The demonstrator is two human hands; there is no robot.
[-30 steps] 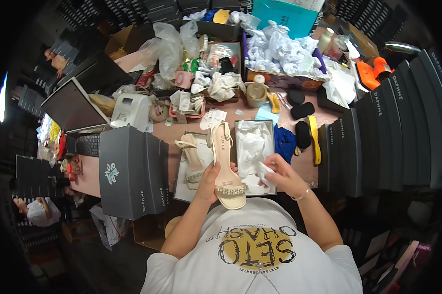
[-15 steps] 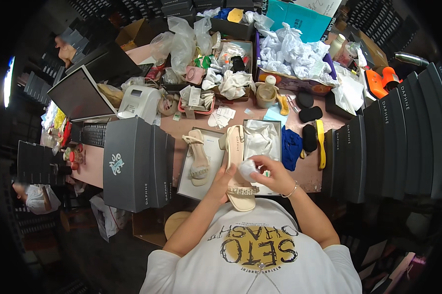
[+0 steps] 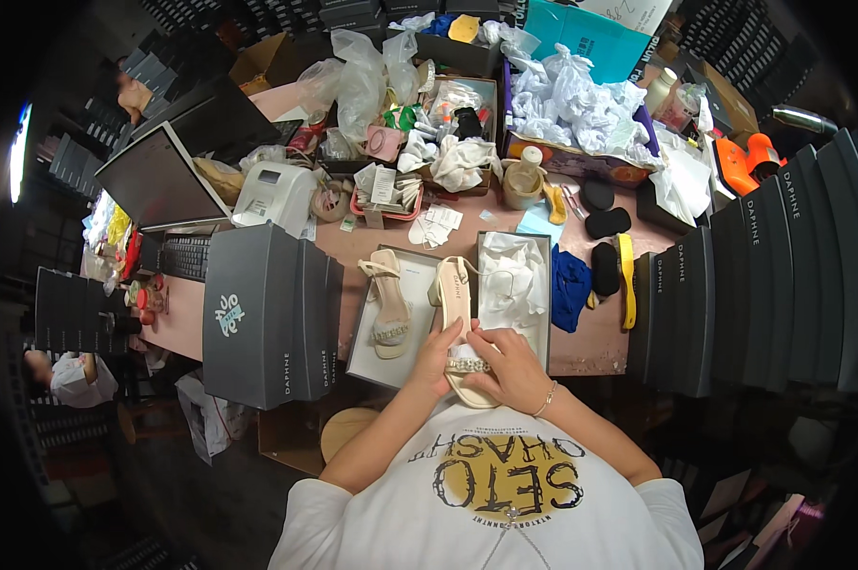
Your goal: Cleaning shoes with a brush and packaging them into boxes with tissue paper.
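Here, from the left, we see a screen (image 3: 163, 180), a keyboard (image 3: 184, 257) and upright dark boxes (image 3: 248, 328) on the pink bench (image 3: 353, 245). Next, we find a white printer (image 3: 272, 196) and, farther right, a red basket (image 3: 362, 210) of tags. Nearer us, a pale tray (image 3: 419, 288) holds the loose sandal (image 3: 385, 294), which lies with its toe toward us.

Just right of it is the held sandal (image 3: 457, 306), in front of the person's body, heel end away and toe toward the shirt (image 3: 505, 475). The left hand (image 3: 431, 361) has its fingers closed round the sandal's left side, thumb on the insole. The right hand (image 3: 516, 369) lies over the front from the right, its fingers bent near the beaded strap (image 3: 468, 365) and the thumb by the toe; a bit of white shows there, but we cannot tell whether these fingers grip it.

Behind that hand stands a box (image 3: 547, 294) with white paper (image 3: 510, 275) inside. Beyond it, we see a blue cloth (image 3: 570, 290), black pads (image 3: 606, 222), a yellow brush (image 3: 627, 282) and more dark boxes (image 3: 766, 275).
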